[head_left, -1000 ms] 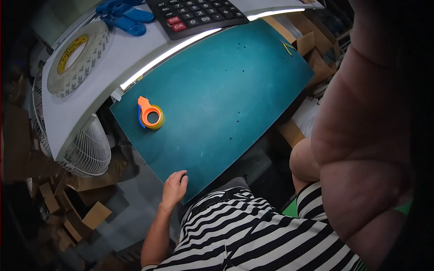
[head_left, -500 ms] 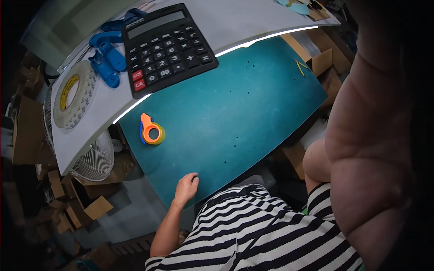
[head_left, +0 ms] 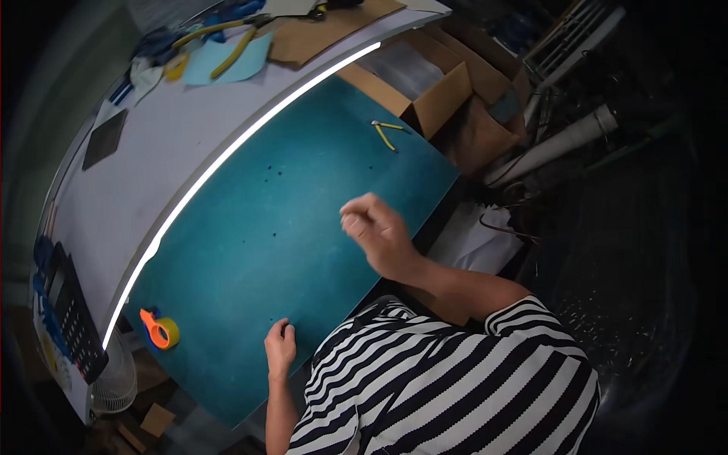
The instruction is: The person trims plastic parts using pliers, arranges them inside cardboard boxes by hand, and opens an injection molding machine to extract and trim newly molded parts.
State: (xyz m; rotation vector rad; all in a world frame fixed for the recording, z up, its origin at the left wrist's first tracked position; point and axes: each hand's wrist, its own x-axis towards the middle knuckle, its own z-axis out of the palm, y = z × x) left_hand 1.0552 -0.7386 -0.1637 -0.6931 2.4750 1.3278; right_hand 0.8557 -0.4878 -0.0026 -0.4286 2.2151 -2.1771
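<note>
Your right hand (head_left: 383, 239), above the green bench (head_left: 227, 280): fingers curled, grip indeterminable; yellow-handled pliers (head_left: 389, 126) lie beyond. Your left hand (head_left: 280, 350), by the near edge: loosely curled, grip indeterminable; orange tape dispenser (head_left: 152, 326) leftward.
</note>
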